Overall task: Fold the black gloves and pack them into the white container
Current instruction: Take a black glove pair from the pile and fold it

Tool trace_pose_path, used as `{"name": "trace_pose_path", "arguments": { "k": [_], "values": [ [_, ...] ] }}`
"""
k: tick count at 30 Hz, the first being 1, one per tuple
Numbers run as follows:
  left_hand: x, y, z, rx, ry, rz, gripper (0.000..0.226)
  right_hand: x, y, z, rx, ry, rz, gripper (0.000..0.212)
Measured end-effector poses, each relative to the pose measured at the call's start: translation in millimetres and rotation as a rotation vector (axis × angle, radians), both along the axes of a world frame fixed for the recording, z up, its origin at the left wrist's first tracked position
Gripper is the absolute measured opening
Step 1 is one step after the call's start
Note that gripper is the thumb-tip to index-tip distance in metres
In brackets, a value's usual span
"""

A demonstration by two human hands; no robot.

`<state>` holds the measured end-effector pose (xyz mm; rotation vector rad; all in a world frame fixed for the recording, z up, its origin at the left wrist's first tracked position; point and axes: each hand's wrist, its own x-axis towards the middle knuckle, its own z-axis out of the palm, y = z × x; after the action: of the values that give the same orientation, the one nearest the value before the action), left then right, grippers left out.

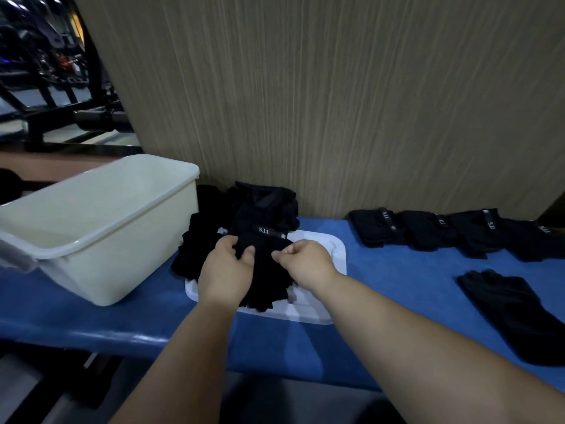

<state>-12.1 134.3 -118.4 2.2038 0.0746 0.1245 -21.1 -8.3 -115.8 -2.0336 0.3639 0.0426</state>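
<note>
Blue bench; left hand grips limp black glove, right hand seemingly pinching.

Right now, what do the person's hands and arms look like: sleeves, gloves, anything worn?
Left hand and right hand are bare: no gloves, and no rings that I can see. Left forearm and right forearm are uncovered down to the frame edge, with no sleeve, watch or wristband in view.
</note>
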Motion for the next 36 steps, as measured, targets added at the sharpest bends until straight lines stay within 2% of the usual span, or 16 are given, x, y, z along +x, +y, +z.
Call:
{"name": "trace_pose_path", "arguments": {
  "k": [3, 6, 8, 13, 16, 19, 23, 27, 29, 33, 36],
  "values": [
    [2, -2, 0, -0.084, 0.016, -0.03, 0.039, -1, -4, 1, 0.134, -0.039, -0.059, 0.024],
    [-4, -8, 7, -0.254, -0.011, -0.103, 0.024, -6, -10, 8, 0.195, -0.001, -0.076, 0.037],
    [-12, -15, 15, -0.392, -0.003, -0.183, 0.016, -10, -16, 10, 0.305, 0.045, -0.064, 0.045],
    [-23, -38, 30, -0.668, 0.097, -0.419, 0.019, -25, -46, 18, 0.625, 0.095, -0.08, 0.025],
    [-25, -56, 33, -0.732, 0.131, -0.509, 0.02, -43, -77, 25, 0.747, 0.134, -0.107, 0.019],
    [-28, -78, 31, -0.724, 0.185, -0.567, 0.019, -66, -109, 33, 0.795, 0.095, -0.165, 0.01],
    [-36, -114, 23, -0.494, 0.152, -0.599, 0.012, -98, -153, 39, 0.72, 0.005, -0.235, 0.015],
    [-45, -149, 14, -0.223, -0.03, -0.577, 0.013, -127, -185, 35, 0.449, -0.105, -0.223, 0.013],
    [-50, -162, 12, -0.227, -0.043, -0.564, 0.01, -137, -196, 29, 0.377, -0.189, -0.235, 0.021],
    [-60, -183, 9, -0.339, 0.064, -0.642, 0.014, -147, -209, 14, 0.417, -0.312, -0.217, 0.02],
    [-66, -191, 7, -0.431, 0.134, -0.698, 0.024, -149, -222, 10, 0.249, -0.358, -0.159, 0.024]
  ]
}}
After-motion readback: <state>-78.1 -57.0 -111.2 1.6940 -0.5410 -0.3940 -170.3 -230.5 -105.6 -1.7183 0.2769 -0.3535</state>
